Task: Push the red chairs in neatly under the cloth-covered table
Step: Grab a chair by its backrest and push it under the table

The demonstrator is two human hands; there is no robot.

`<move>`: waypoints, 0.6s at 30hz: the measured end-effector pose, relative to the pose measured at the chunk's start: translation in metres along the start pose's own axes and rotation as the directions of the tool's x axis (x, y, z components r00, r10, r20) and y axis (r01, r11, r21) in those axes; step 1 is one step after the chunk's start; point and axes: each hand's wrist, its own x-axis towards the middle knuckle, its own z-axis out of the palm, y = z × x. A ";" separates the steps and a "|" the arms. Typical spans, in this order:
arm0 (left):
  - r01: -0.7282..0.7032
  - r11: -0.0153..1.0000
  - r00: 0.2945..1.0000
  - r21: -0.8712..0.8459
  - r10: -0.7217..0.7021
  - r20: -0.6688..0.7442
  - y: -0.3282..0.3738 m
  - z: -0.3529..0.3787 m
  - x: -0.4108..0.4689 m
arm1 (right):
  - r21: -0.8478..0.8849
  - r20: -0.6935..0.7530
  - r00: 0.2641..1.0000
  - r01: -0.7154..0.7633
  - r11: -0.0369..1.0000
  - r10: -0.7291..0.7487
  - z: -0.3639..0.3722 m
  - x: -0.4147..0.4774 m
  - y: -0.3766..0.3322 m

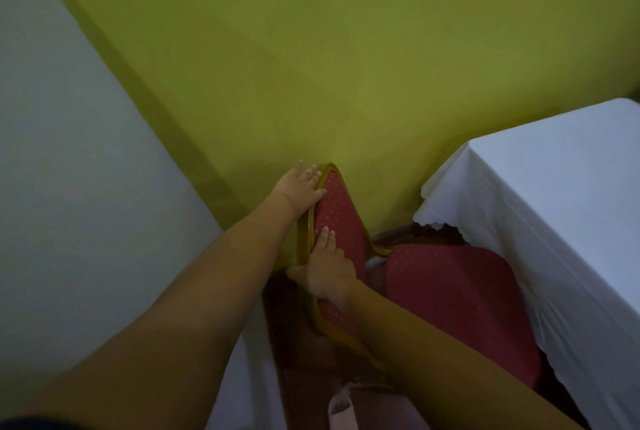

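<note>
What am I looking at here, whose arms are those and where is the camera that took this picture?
This is a single picture from a wide-angle camera worn on a person's head, looking forward and down, so the two bare arms are the wearer's own. There is no machine. The left hand rests on the top corner of a red chair's backrest, which has a golden wooden frame. The right hand grips that frame lower down. The chair's red seat sits partly under a table draped in a white cloth. Nothing shows on the cloth in view. Behind is a yellow-green wall.
</note>
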 end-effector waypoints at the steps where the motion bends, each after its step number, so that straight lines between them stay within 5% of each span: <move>1: -0.004 1.000 1.000 -0.008 0.004 -0.007 0.008 -0.004 -0.004 | 0.005 0.004 1.000 0.004 1.000 -0.004 0.000 -0.009 0.008; 18: -0.039 0.922 0.973 -0.384 -0.052 -0.225 0.138 -0.077 -0.052 | 0.423 0.156 0.985 -0.134 0.896 0.074 -0.016 -0.148 0.150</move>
